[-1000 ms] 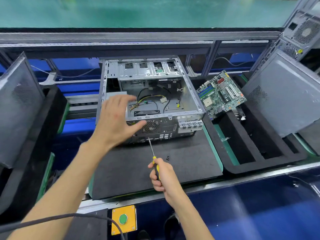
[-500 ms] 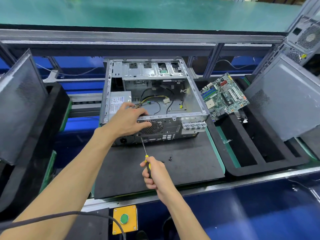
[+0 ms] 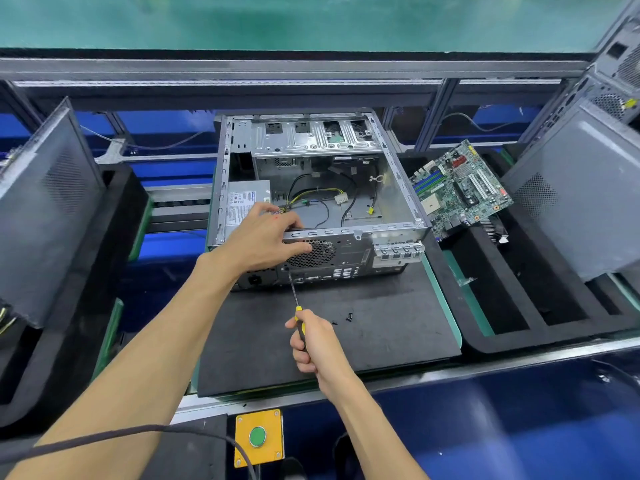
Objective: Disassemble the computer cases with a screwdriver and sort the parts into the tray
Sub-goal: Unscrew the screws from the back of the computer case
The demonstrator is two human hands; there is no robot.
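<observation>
With our left hand (image 3: 265, 240) gripping the rear edge of the computer case (image 3: 311, 199) on the mat and right-hand fingers (image 3: 300, 355) wrapped around the screwdriver (image 3: 297, 311) at a rear-panel screw, a tilted tip risks slipping and stripping the head.

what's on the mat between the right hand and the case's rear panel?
Head view: the screwdriver shaft spans it, from the right hand to the computer case. Beside it, bare black mat with loose screws.
</observation>
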